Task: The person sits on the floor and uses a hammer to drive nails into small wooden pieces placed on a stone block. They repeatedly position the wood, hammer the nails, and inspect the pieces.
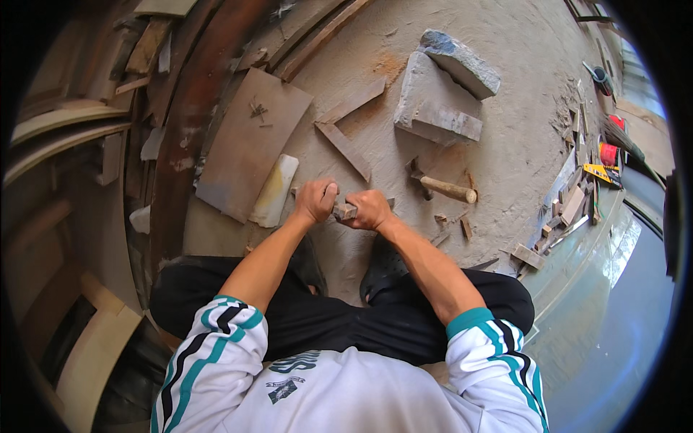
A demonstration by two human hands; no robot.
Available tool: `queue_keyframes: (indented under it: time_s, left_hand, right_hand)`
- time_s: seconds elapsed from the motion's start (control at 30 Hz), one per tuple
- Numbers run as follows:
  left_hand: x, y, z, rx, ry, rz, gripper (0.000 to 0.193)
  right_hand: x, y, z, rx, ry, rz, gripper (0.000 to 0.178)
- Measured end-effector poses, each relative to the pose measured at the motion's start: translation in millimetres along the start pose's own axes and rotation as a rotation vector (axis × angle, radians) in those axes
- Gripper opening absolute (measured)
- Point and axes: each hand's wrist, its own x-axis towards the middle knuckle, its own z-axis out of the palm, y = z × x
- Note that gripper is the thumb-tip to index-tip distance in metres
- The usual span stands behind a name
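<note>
Wooden piece [346, 211], left fingers [328, 197] and right fingers [367, 205] clamped on it, dark-lettered white shirt [361, 390]

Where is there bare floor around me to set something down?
The widest bare floor lies right of the hammer and concrete blocks, left of the wood offcuts. A narrower patch lies between the wooden L-piece and hammer. Left of your left grip, it's crowded: brown board, whitish slab.

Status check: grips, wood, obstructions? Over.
Left grip closed, hold partly hidden. Right grip closed on wood block. Wooden-handled tool lying nearby, touching neither.
</note>
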Motion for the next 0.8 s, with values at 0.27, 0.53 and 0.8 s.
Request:
queue_keyframes:
  time_s: [0.27, 0.53, 0.8]
  left_hand:
    - [0.7, 9.2, -5.3, 0.027, -0.016, 0.021, 0.030]
    - [0.6, 5.7, -6.7, 0.030, -0.013, 0.071, 0.026]
    - [-1.5, 4.3, -2.9, 0.033, -0.008, 0.063, 0.028]
  right_hand:
    - [-5.4, 4.6, 5.4, 0.056, 0.035, -0.041, 0.037]
    - [-5.0, 6.2, 4.4, 0.068, -0.005, -0.053, 0.036]
    - [-6.6, 6.3, 9.4, 0.065, 0.044, -0.073, 0.034]
